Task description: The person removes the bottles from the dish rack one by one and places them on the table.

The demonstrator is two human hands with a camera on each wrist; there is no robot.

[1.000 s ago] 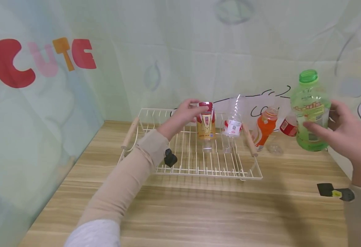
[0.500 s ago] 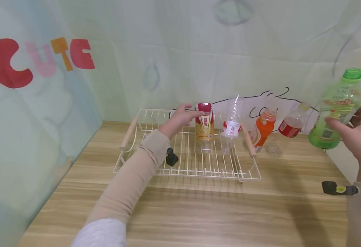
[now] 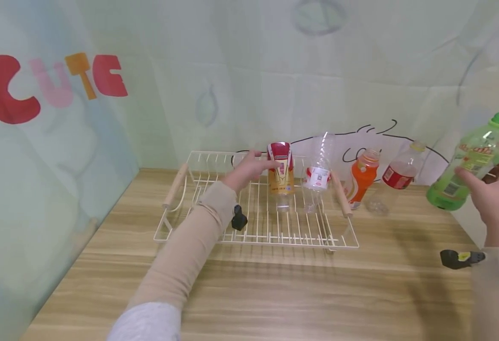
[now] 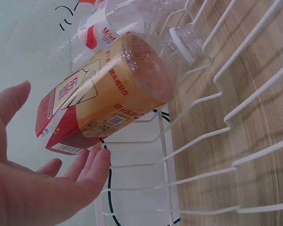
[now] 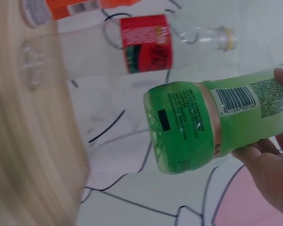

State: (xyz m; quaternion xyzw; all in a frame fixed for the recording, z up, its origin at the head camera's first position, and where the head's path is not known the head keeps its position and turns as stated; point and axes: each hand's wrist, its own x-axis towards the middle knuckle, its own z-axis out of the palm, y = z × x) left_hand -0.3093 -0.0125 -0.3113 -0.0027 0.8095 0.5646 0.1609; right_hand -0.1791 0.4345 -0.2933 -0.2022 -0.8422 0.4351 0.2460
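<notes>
An upside-down bottle with a red-and-gold label [image 3: 281, 177] stands in the white wire dish rack [image 3: 249, 242], its neck down between the wires. Beside its raised base is my left hand [image 3: 249, 171], thumb and fingers spread; in the left wrist view the fingertips [image 4: 101, 162] lie close to the label, and I cannot tell if they touch. A clear bottle with a red-and-white label [image 3: 317, 178] stands neck-down to its right. At the far right my right hand [image 3: 497, 201] grips a green plastic bottle [image 3: 462, 170], uncapped and tilted, its base held above the table.
Right of the rack an orange bottle [image 3: 362, 177] and a clear bottle with a red label [image 3: 398, 176] stand upright on the wooden table [image 3: 275, 293]. Wooden handles [image 3: 175, 185] flank the rack. A printed curtain [image 3: 240, 85] hangs behind.
My right hand has carried the green bottle rightward, then lowered it and tilted its top to the right. My left hand has drawn slightly away from the red-and-gold bottle, which stays in place.
</notes>
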